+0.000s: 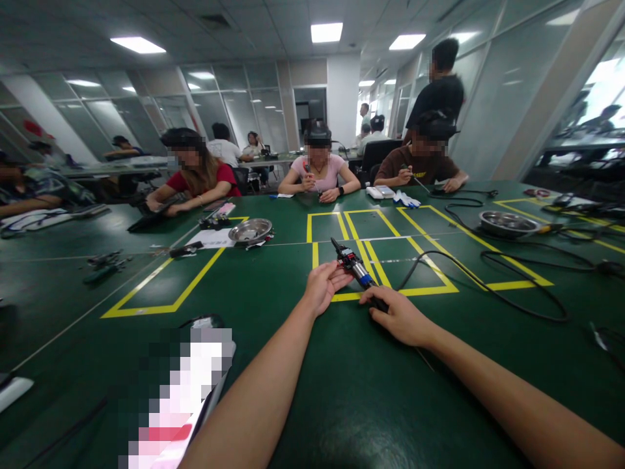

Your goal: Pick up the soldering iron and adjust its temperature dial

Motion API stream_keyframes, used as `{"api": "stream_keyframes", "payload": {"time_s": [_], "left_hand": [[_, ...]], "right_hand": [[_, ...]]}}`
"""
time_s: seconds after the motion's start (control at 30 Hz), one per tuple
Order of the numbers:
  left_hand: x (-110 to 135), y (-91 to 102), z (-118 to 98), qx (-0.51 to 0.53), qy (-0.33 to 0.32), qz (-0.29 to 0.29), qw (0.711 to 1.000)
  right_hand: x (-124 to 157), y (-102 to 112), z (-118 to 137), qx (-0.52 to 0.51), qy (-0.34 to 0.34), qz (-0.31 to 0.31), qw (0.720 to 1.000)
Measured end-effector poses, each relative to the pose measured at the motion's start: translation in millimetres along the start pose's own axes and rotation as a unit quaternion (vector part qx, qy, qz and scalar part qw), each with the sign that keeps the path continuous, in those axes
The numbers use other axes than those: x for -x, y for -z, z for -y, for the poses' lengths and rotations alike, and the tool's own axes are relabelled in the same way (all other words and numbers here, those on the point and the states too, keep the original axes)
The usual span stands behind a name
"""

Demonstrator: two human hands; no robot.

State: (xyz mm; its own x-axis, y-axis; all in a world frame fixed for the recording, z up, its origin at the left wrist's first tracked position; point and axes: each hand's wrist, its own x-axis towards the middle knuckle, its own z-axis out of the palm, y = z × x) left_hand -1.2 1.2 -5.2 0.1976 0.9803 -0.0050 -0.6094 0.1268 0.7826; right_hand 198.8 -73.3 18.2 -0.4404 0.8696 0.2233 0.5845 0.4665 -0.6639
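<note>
My right hand [398, 316] lies on the green table [342, 378] with its fingers closed round the rear of a corded tool [359, 268] that has a dark body, a blue band and a thin tip pointing away from me. My left hand [325, 284] is curled, its fingertips pinching a small red and black part [345, 260] held against the front of the tool. The tool lies across yellow tape lines [371, 257]. Its black cable [488, 286] runs off to the right.
A phone [190, 391] lies near my left forearm. A metal bowl [250, 230] and paper sit at mid left, another metal bowl [508, 223] at the right among loops of cable. Several other people sit working along the far side of the table.
</note>
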Motion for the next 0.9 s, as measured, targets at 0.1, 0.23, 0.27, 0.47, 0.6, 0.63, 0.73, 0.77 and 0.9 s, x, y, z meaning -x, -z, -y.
{"api": "stream_keyframes", "payload": {"time_s": [0.1,0.23,0.27,0.47,0.6,0.63,0.73,0.77,0.9], "left_hand": [[0.7,-0.8,-0.5,-0.005,0.001,-0.004,1.0],[0.7,-1.4,-0.7,-0.009,-0.001,-0.005,1.0],[0.6,-1.4,-0.5,-0.009,-0.001,-0.005,1.0],[0.5,-1.1,0.7,-0.016,-0.002,-0.014,1.0],[-0.3,-1.0,0.5,-0.009,-0.003,-0.011,1.0],[-0.5,-1.0,0.5,-0.008,-0.002,-0.011,1.0],[-1.0,-1.1,0.8,-0.011,0.001,-0.015,1.0],[-1.0,-1.2,1.0,-0.012,0.001,-0.016,1.0],[-1.1,-0.9,1.8,-0.014,-0.003,-0.017,1.0]], "right_hand": [[-0.2,0.1,-0.7,0.0,0.002,0.002,1.0],[-0.3,-0.4,-1.7,0.005,0.001,0.003,1.0],[-0.4,-0.6,-2.0,0.006,0.0,0.002,1.0],[-0.5,-2.0,-3.5,0.007,-0.001,0.003,1.0],[-0.3,-2.7,-4.0,0.009,0.004,-0.002,1.0],[-0.2,-2.7,-3.9,0.01,0.004,-0.002,1.0],[-0.1,-2.2,-2.7,0.013,0.004,-0.002,1.0],[-0.1,-1.9,-2.3,0.014,0.003,-0.002,1.0],[-0.1,-1.4,-1.4,0.014,0.0,0.0,1.0]]}}
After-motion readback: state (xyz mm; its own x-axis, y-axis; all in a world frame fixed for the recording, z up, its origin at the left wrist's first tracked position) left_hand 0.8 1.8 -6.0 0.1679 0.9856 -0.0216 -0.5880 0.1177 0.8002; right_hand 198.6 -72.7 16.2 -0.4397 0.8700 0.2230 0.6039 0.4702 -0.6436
